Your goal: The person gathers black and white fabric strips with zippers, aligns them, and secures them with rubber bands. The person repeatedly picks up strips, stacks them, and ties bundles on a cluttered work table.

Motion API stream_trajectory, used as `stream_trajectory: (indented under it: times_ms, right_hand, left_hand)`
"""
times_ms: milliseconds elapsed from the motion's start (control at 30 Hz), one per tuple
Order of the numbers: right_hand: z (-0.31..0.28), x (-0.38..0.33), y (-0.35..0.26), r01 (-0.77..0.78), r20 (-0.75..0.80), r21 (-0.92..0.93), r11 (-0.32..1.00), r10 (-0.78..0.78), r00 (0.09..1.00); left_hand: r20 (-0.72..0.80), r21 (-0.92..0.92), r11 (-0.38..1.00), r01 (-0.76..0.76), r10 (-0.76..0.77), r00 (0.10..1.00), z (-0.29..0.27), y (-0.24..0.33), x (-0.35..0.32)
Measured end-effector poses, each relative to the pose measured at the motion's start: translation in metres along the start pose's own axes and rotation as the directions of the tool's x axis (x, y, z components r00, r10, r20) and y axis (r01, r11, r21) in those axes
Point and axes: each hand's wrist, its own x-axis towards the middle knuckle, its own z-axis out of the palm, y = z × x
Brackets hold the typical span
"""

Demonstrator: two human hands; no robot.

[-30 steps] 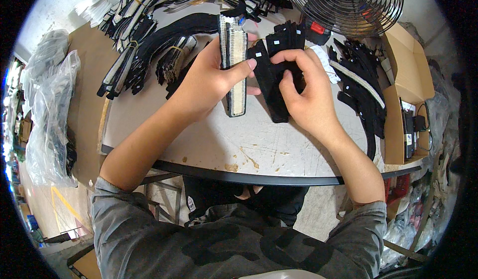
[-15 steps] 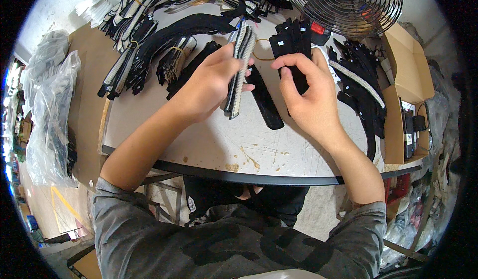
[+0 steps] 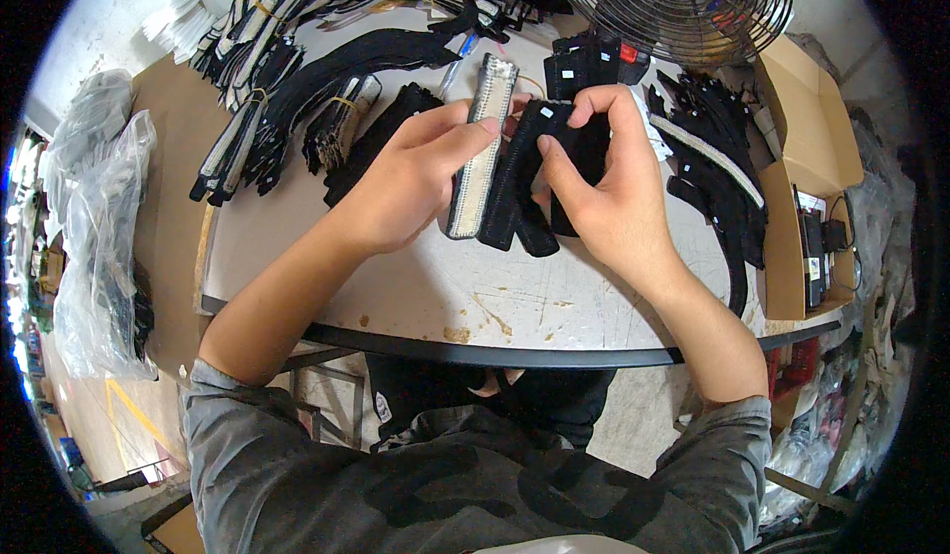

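My left hand (image 3: 416, 183) is closed around a padded fabric strip (image 3: 478, 173) with a cream face and black edges, its thumb pressed on that face. Beside it, a black fabric strip (image 3: 511, 183) with a small white sticker at its top slants between my two hands. The thumb of my right hand (image 3: 618, 183) lies on this black strip's upper end, with the fingers curled around it and partly hidden. Another black strip (image 3: 536, 232) lies on the table just under the hands. A stack of black strips (image 3: 579, 64) with white stickers sits beyond my right hand.
Bundles of black and white strips (image 3: 262, 20) cover the far left of the table (image 3: 416, 302). A wire fan guard (image 3: 683, 0) stands at the back right. More black strips (image 3: 708, 148) lie beside an open cardboard box (image 3: 782, 247). Clear plastic bags (image 3: 94, 228) hang at left.
My left hand has turned the strip so its cream face shows. My right hand has brought a stickered black strip toward the left hand, beside the cream strip.
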Motion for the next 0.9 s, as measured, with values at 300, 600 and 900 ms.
stream_trajectory:
  times_ms: [300,600,900]
  right_hand:
    - [-0.001,-0.001,-0.01,-0.164,0.077,0.191,0.968,0.152,0.985]
    - [0.004,-0.005,-0.005,0.305,0.058,-0.128,0.944,-0.3,0.952]
    - [-0.013,-0.012,0.012,0.144,0.085,-0.141,0.979,-0.133,0.988]
  left_hand:
    - [0.16,0.744,0.641,-0.189,0.104,0.982,-0.018,0.0,0.005]
    - [0.361,0.616,0.602,-0.507,0.356,0.862,-0.016,-0.022,-0.011]
    - [0.323,0.563,0.62,-0.546,0.443,0.836,-0.004,-0.017,0.011]
